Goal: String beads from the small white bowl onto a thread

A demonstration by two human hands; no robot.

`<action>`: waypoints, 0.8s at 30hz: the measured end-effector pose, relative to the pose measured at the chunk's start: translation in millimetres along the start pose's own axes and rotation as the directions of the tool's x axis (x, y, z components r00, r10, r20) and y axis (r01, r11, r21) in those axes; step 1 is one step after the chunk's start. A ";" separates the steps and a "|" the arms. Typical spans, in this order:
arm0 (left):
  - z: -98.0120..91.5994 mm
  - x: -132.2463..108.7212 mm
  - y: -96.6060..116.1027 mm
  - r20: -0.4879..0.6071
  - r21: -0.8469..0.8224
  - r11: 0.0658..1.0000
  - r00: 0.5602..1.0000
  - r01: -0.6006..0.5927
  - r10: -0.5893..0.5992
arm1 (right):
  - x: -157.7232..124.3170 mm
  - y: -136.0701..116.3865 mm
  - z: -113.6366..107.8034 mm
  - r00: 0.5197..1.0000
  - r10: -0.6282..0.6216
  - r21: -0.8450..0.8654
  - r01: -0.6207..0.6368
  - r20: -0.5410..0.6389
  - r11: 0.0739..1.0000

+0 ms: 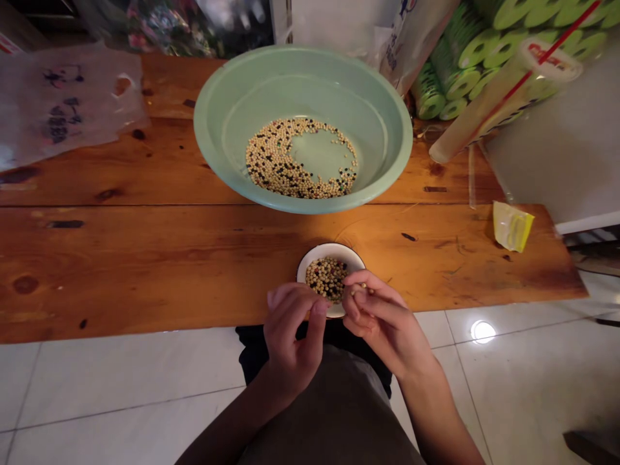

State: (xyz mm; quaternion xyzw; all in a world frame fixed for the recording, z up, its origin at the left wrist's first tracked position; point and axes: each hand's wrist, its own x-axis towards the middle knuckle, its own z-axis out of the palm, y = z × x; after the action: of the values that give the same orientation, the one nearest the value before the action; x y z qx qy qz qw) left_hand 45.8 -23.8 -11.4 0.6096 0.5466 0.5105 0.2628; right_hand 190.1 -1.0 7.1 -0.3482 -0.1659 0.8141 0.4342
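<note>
A small white bowl [310,261] of mixed pale and dark beans sits at the near edge of the wooden table [145,258]. My left hand [290,336] curls at the bowl's near left rim, fingers bent toward it. My right hand [378,316] is at the bowl's right rim, fingers pinched together on a small pale bean. Farther back stands a large green basin [387,110] with a ring of the same mixed beans in its bottom.
A clear printed plastic bag [62,103] lies at the table's far left. A small yellow packet [511,226] lies at the right edge. Green rolls in wrapping [484,51] lean at the back right. White tiled floor lies below the table.
</note>
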 end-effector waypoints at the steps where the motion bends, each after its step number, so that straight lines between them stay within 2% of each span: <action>1: 0.1 -0.1 0.4 -0.006 0.004 1.000 1.000 -0.007 0.007 | -0.3 -0.2 0.4 1.000 0.002 -0.003 -0.002 0.016 1.000; 5: -0.5 0.3 1.8 -0.019 0.021 0.999 0.999 -0.028 0.028 | -1.7 -1.2 1.3 0.999 0.000 -0.016 0.000 0.044 1.000; 15: -2.4 -1.2 2.3 -0.023 0.041 0.998 0.999 -0.045 0.046 | -1.5 0.6 3.9 0.999 -0.051 -0.120 0.048 -0.019 0.992; 24: -1.9 -0.2 4.3 -0.050 0.069 0.997 0.998 -0.041 0.044 | -6.0 -1.1 1.0 0.995 -0.101 -0.321 0.098 0.007 0.942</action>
State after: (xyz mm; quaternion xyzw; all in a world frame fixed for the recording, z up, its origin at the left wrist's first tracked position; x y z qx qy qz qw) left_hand 45.8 -25.6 -7.1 0.6162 0.5573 0.5127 0.2166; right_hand 192.3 -5.3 10.9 -0.4093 -0.3112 0.7516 0.4133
